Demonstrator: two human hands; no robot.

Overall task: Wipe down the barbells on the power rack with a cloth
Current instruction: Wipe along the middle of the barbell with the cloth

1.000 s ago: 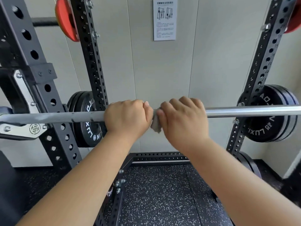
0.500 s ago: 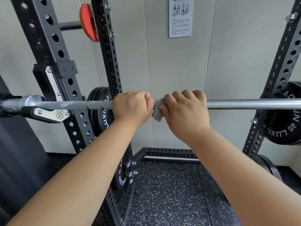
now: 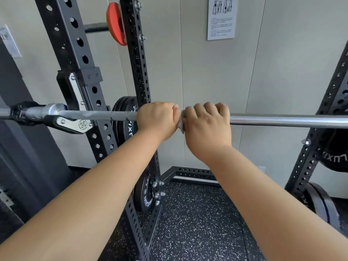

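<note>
Underfoot, speckled black floor meets a grey wall behind the rack. Left hand grips the bar; right hand beside it clamps the cloth, which shows between them.

Partial "LUXI" lettering on the right black plate; wall sheet print too small to read

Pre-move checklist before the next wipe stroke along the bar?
1. Left hand grips the bar: ok.
2. Right hand holds the cloth on the bar: ok, though only the cloth's edge shows.
3. Bar sits in the left hook: ok.
4. Right-side support: cannot tell, out of frame.
5. Bar right of the hands is unobstructed as far as the frame edge: ok.
</note>
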